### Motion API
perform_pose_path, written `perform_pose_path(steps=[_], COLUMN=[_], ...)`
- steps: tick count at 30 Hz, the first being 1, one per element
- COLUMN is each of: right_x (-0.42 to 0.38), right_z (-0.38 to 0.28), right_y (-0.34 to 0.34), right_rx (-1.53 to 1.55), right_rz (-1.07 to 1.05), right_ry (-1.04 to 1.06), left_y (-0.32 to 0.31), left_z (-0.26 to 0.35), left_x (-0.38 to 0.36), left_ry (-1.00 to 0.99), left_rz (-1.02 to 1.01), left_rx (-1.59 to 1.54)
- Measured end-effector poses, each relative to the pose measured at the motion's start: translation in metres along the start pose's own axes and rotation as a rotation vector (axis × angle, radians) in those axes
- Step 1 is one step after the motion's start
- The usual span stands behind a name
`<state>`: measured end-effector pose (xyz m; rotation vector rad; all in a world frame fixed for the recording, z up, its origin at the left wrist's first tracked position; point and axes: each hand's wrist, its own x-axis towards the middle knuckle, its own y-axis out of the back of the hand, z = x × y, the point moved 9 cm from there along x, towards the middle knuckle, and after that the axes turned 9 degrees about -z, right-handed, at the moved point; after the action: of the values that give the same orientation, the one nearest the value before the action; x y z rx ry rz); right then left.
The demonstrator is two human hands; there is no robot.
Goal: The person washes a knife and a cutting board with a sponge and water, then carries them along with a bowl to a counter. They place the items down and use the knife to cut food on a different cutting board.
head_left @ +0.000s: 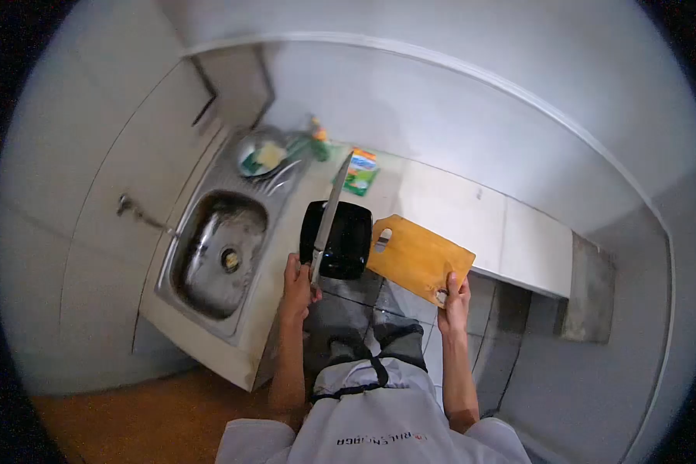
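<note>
My left hand is closed round the pale handle of a large knife, its long blade pointing up and away from me. Under the blade is a black square plate with rounded corners, its lower edge close to my fingers; I cannot tell whether this hand grips the plate too. In my right hand is a wooden cutting board, pinched at its lower right corner near a small hole. The board's slotted end meets the right side of the plate in this view.
A steel sink lies to the left under a wall tap. Behind it stand a bowl with a sponge and a green bottle. A green and orange packet lies on the white counter.
</note>
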<state>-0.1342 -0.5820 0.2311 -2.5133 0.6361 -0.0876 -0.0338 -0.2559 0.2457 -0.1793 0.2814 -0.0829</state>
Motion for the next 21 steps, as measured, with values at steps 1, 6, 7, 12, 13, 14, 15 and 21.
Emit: perform_pose_path(steps=[1,6,7,12,13,14,15,21], right_x=[-0.002,-0.051,-0.063,-0.12,-0.134,-0.152,-0.174,-0.255], right_z=[-0.006,-0.053,-0.056,-0.126,-0.129,-0.14,-0.146,-0.123], right_y=[0.019,0.115,0.129,0.212,0.229,0.242,0.26,0.338], right_rx=[-0.019,-0.048,-0.03,-0.051,-0.055,-0.035,-0.014,0.004], right_rz=[0.014,0.081,0.129,0.315,0.384,0.442,0.508,0.779], right_ry=[0.028,0.149,0.178,0.363,0.386,0.405,0.449,0.618], left_y=[-0.026,-0.156,-0.173,-0.322,-0.346,-0.373,-0.396,-0.479], left_z=[-0.004,-0.043,-0.045,-0.061,-0.065,-0.073,-0.083,-0.156], left_x=[0.002,-0.037,-0.046,-0.105,-0.118,-0.133,-0.15,-0.223], left_ry=[-0.018,-0.027,-0.024,-0.046,-0.02,-0.02,-0.006,0.012], left_rz=[-0.058,-0.335,-0.386,-0.793,-0.833,-0.907,-0.97,-1.258], left_rx=[0.029,0.099,0.127,0.26,0.295,0.328,0.374,0.561])
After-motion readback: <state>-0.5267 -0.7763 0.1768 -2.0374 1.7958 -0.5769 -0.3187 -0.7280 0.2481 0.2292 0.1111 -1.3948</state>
